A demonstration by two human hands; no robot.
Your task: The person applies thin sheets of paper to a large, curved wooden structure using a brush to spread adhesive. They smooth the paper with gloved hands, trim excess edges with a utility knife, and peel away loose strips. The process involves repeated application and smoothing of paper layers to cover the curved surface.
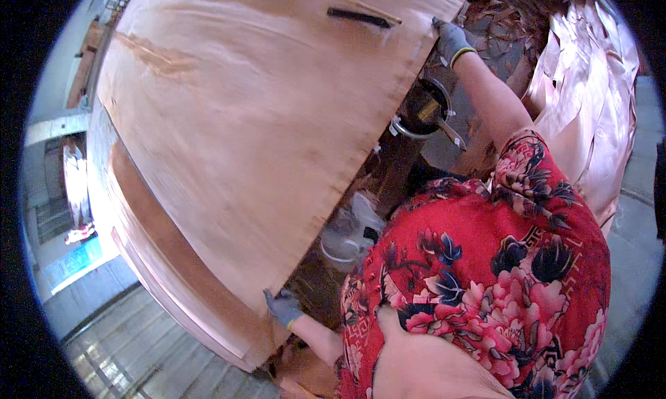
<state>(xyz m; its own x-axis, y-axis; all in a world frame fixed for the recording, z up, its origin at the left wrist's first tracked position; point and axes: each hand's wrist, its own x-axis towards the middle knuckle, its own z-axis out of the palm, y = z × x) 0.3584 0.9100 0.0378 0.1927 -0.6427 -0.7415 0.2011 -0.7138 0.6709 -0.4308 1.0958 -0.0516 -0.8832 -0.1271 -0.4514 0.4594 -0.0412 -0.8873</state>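
Observation:
A large, pale tan sheet of wood veneer [257,142] spreads out before me, with a slightly ragged near edge. At its near left corner, my left hand [282,307], in a grey glove, is closed on that edge. My right hand [452,39], gloved the same way with a yellow-green cuff, grips the edge farther up at the right. The fingers under the sheet are hidden. A dark narrow strip [359,17] lies on the sheet near my right hand.
Beside the sheet's edge stands a round dark pot [422,130] with a brush [449,130] in it. Nearer me is a whitish translucent plastic item [347,236]. Veneer scraps [503,17] and a heap of pale veneer strips [579,87] lie at right. More layers [173,225] sit beneath the sheet.

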